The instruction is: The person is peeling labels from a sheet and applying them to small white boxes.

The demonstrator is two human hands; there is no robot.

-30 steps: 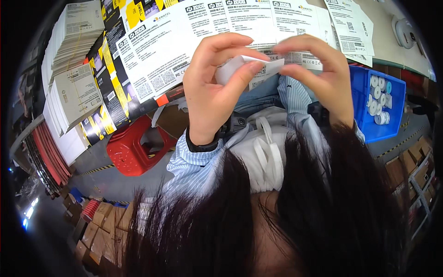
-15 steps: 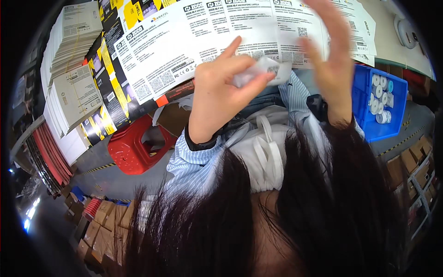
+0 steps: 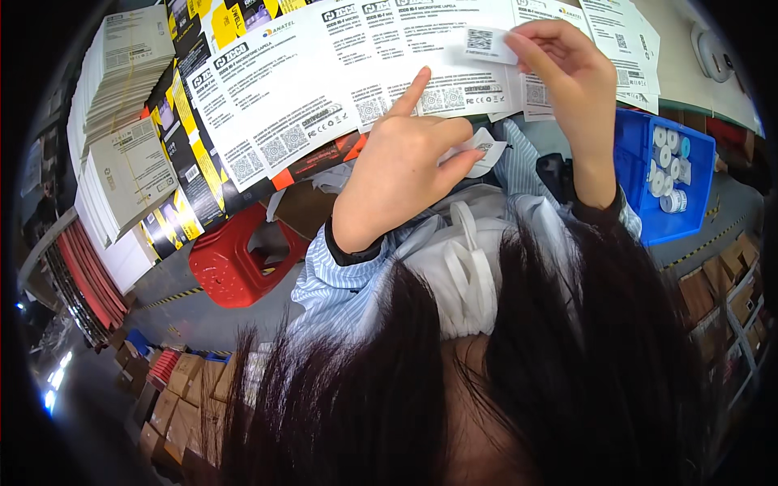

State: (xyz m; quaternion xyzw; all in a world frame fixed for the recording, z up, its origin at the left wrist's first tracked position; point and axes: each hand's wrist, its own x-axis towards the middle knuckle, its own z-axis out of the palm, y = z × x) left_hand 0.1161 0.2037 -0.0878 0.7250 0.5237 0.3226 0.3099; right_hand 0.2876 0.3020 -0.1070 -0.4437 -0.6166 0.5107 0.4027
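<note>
**Small label held over the printed sheets**

Overlapping white printed sheets (image 3: 324, 89) cover the worktop, fanned in a row, flat and matte, each with dark text blocks and square codes. Right hand (image 3: 567, 89) pinches a small white rectangular label (image 3: 490, 44) between thumb and fingertips, just above one sheet and not yet pressed flat. Left hand (image 3: 401, 174) points its forefinger at the sheets while thumb and curled fingers clamp a crumpled backing strip (image 3: 485, 152). Judging by this, the sticking is under way, with sheets apparently left to do. Further out sit a blue plastic bin (image 3: 640, 170) of label rolls (image 3: 668, 162), a red plastic stool (image 3: 239, 267) and stacked flat cartons (image 3: 121, 154).
</note>
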